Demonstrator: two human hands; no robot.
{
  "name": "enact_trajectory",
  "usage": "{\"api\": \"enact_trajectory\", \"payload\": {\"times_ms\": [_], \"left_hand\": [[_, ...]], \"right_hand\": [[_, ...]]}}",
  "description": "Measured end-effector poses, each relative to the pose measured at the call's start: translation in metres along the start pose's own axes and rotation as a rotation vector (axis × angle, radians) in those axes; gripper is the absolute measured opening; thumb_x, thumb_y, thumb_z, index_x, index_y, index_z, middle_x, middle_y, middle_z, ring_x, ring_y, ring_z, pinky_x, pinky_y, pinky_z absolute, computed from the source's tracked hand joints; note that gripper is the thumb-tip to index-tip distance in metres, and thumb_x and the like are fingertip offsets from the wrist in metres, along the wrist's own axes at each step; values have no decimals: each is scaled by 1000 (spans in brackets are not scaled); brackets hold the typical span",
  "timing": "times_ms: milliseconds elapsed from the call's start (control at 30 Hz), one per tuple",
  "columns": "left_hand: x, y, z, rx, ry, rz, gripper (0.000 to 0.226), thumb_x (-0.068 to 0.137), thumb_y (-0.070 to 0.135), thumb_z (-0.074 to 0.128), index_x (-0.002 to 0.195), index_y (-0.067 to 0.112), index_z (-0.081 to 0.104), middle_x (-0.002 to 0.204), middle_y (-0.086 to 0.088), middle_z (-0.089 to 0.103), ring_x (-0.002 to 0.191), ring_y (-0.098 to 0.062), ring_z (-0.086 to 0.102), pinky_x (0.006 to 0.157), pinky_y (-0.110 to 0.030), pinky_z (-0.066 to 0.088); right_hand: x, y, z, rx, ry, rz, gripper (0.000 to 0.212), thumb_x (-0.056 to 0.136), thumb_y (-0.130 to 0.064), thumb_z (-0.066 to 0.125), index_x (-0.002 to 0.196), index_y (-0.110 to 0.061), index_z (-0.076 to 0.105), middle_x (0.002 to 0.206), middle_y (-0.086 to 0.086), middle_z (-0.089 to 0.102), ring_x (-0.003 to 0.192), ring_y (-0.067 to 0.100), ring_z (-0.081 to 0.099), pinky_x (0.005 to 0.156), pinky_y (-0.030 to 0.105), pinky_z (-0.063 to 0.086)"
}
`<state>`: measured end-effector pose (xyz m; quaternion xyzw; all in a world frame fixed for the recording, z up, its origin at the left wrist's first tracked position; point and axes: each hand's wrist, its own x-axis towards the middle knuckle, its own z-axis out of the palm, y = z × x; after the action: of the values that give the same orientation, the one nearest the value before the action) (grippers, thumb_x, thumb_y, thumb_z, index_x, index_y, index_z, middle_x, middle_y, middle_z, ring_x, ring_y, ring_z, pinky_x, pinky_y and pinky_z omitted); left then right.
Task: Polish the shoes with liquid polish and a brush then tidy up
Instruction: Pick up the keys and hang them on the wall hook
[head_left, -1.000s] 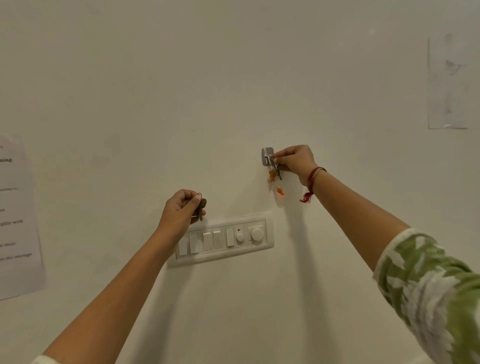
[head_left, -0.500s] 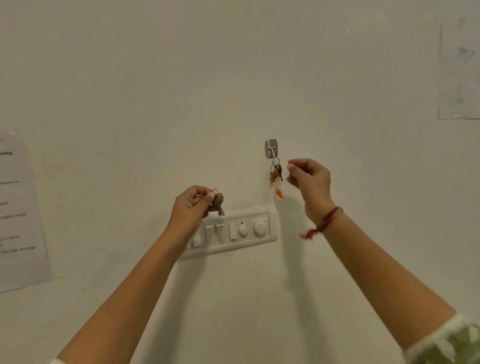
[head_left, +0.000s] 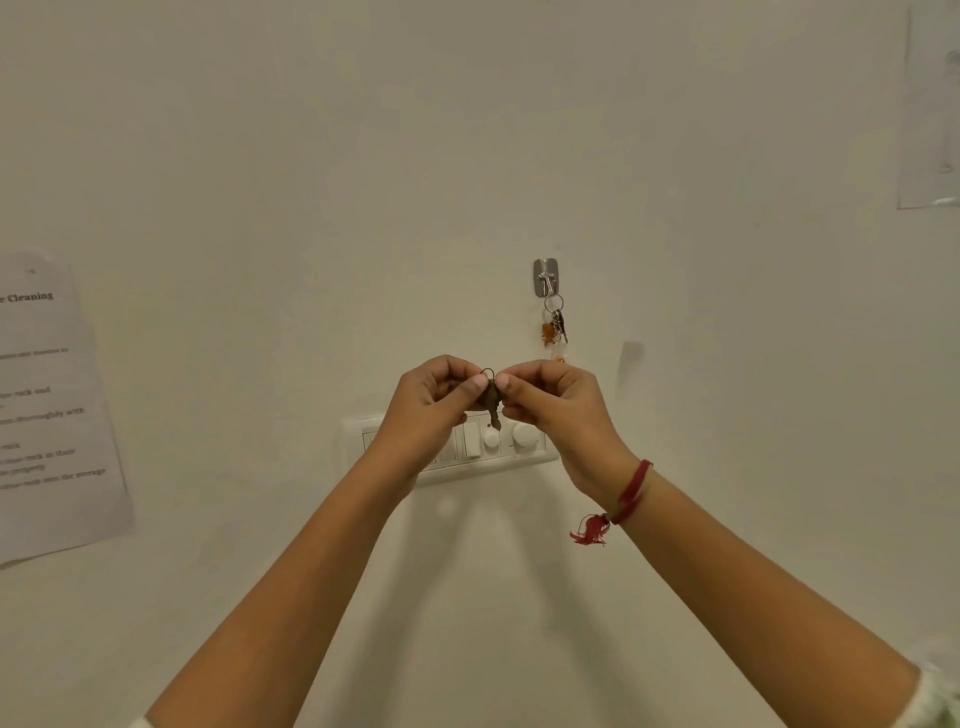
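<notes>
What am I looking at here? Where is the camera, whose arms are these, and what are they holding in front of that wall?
No machine here: a person wears a camera on the head, so you look along their own arms at a wall. The left hand and right hand together pinch a small dark key on a ring. Behind them is a white switch panel. Above it, a metal hook carries a bunch of keys. A printed sheet hangs at the left.

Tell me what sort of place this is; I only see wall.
Likely an indoor wall in a home or shared lodging: a switch panel, a metal hook holding keys, and a printed cleaning notice.
</notes>
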<state>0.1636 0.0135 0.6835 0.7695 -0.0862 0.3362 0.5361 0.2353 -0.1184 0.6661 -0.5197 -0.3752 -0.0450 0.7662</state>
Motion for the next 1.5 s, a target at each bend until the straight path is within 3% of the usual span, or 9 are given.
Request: {"api": "enact_trajectory", "payload": {"times_ms": [167,333,500,667,867,1100,1267,1367,1500], "left_hand": [[5,5,4,19,-19,22,6,93,14,58,90,14,62,81,0,72,81,-11,69,72,-22,48],[18,9,13,21,16,59,3,91,15,61,90,14,64,85,0,72,80,-9,70,65,-11,49],[33,10,4,-9,165,47,22,89,27,65,109,20,58,104,2,65,90,-12,68,78,-25,49],[33,-1,-17,17,177,-18,30,92,29,60,120,22,50,109,1,61,94,-12,66,83,-28,51],[30,-17,-39,48,199,-79,30,93,27,59,120,19,52,114,-4,60,94,-16,66,81,-29,50],[27,-32,-54,46,234,-124,28,93,25,59,118,18,53,113,-6,61,94,-17,65,83,-32,50],[23,-38,-54,43,234,-142,26,93,25,59,117,19,53,113,-6,60,96,-18,65,83,-32,49],[22,-38,-53,46,227,-146,26,93,25,59,117,19,54,112,-5,60,96,-18,65,83,-31,49],[20,-40,-52,50,224,-157,26,93,24,59,117,18,54,111,-5,60,94,-18,65,80,-29,50]], "right_hand": [[9,-7,-4,10,-9,-3,7,86,-5,66,91,-2,69,88,20,69,82,26,68,79,35,58],[23,-21,-10,-62,-37,-31,6,88,-3,63,86,-1,67,79,14,68,73,20,68,70,27,55],[78,-38,-38,8,132,46,9,91,-3,58,85,-4,64,81,13,69,70,20,65,64,27,53],[139,-39,-70,-115,227,131,6,89,-1,59,85,-2,63,83,16,66,69,20,64,66,27,57],[156,-34,-69,-242,158,210,4,89,-3,61,87,0,62,83,14,65,68,18,63,60,23,56],[148,-42,-75,-76,91,206,11,89,1,58,78,0,61,65,7,60,61,17,58,66,25,57],[148,-37,-70,-91,83,257,8,89,0,60,80,1,61,74,11,61,68,19,60,66,25,58],[150,-37,-68,-85,99,273,8,88,0,60,80,1,60,73,11,60,64,17,59,57,22,57],[149,-33,-73,-196,80,346,5,87,0,62,82,1,62,76,13,63,67,18,60,73,28,57]]}}
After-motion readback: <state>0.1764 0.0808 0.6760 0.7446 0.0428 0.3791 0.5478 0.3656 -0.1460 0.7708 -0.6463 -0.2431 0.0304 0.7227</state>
